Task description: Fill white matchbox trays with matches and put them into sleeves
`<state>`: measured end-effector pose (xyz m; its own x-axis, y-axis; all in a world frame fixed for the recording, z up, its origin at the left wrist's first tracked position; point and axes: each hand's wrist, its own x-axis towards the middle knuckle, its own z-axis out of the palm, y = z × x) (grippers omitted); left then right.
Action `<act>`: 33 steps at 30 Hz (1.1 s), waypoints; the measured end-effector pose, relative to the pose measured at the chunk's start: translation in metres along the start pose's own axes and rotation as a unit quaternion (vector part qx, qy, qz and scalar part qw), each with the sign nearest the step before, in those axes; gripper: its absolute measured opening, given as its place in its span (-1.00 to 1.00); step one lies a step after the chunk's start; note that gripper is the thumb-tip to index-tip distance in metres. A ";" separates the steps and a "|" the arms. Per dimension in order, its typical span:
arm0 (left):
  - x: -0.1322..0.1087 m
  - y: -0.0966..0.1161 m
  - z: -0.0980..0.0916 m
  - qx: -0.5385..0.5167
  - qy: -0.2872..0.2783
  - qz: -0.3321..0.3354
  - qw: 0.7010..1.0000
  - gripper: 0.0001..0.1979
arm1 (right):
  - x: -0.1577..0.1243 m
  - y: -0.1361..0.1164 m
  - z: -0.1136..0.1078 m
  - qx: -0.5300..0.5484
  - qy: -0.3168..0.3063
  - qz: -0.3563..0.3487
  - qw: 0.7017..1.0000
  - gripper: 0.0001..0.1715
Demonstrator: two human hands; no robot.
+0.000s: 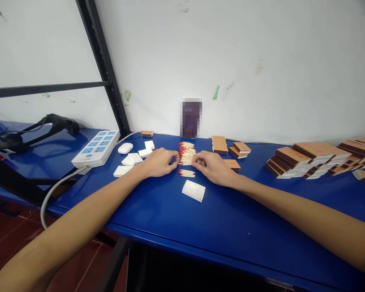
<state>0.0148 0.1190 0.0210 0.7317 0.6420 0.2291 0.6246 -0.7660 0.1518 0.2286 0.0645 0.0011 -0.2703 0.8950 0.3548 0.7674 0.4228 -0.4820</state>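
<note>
A pile of red-headed matches (187, 152) lies on the blue table between my hands. At its red-headed side, my left hand (162, 162) is closed, thumb and forefinger curved in at the heads of the nearest matches. My right hand (215, 167) meets the plain ends of the same matches with its fingers curled together. The fingertip contact is small and partly hidden. Just nearer to me is a small separate row of matches (187, 173). Below that row lies a white matchbox tray (194, 190), slightly turned.
White trays (133, 159) and a white oval case (125, 148) lie left, beside a power strip (96, 147). Matchboxes (219, 144) sit behind my right hand; large stacks of matchboxes (304, 158) stand farther right. A blurred dark rectangle (191, 118) is against the wall.
</note>
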 end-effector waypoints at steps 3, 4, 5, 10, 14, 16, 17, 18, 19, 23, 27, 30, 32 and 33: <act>0.000 0.000 0.000 0.001 -0.003 -0.001 1.000 -0.82 | -0.001 0.001 0.001 0.001 0.001 -0.007 1.000 -0.86; 0.000 0.000 0.000 0.003 -0.004 -0.001 1.000 -0.82 | -0.002 0.001 0.002 0.002 0.002 -0.008 1.000 -0.86; 0.000 0.000 0.000 0.004 -0.005 -0.001 1.000 -0.82 | -0.002 0.000 0.002 0.003 0.004 -0.009 1.000 -0.85; -0.003 0.002 -0.006 -0.011 0.022 0.014 1.000 -0.75 | -0.002 -0.003 -0.004 0.039 -0.002 -0.029 0.999 -0.80; -0.006 0.008 -0.016 -0.045 0.000 0.071 0.996 -0.75 | -0.002 -0.007 -0.013 0.048 -0.090 -0.082 0.991 -0.76; -0.008 0.011 -0.018 -0.046 -0.020 0.101 0.994 -0.75 | -0.001 -0.008 -0.017 0.032 -0.118 -0.103 0.987 -0.72; -0.009 0.013 -0.019 -0.045 -0.027 0.112 0.992 -0.73 | -0.001 -0.008 -0.018 0.021 -0.126 -0.112 0.985 -0.69; -0.009 0.013 -0.019 -0.042 -0.030 0.120 0.991 -0.71 | -0.001 -0.008 -0.018 0.011 -0.133 -0.119 0.984 -0.66; -0.010 0.014 -0.019 -0.038 -0.032 0.125 0.991 -0.68 | -0.001 -0.008 -0.019 0.000 -0.138 -0.122 0.983 -0.65; -0.009 0.012 -0.016 -0.025 -0.037 0.128 0.991 -0.67 | -0.001 -0.007 -0.017 -0.045 -0.141 -0.127 0.981 -0.70; -0.009 0.011 -0.015 -0.025 -0.050 0.122 0.991 -0.75 | -0.001 -0.010 -0.015 -0.075 -0.129 -0.143 0.978 -0.74; -0.009 0.013 -0.014 0.000 -0.060 0.124 0.991 -0.78 | -0.002 -0.013 -0.014 -0.070 -0.128 -0.135 0.980 -0.76; -0.010 0.014 -0.013 0.027 -0.065 0.125 0.990 -0.78 | -0.003 -0.015 -0.014 -0.059 -0.127 -0.122 0.983 -0.77; -0.010 0.016 -0.012 0.042 -0.068 0.126 0.989 -0.77 | -0.003 -0.016 -0.014 -0.055 -0.125 -0.112 0.984 -0.79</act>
<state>0.0135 0.1000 0.0329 0.8936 0.4331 0.1178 0.4333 -0.9009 0.0251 0.2251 0.0526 0.0188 -0.5640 0.7936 0.2283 0.7266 0.6082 -0.3196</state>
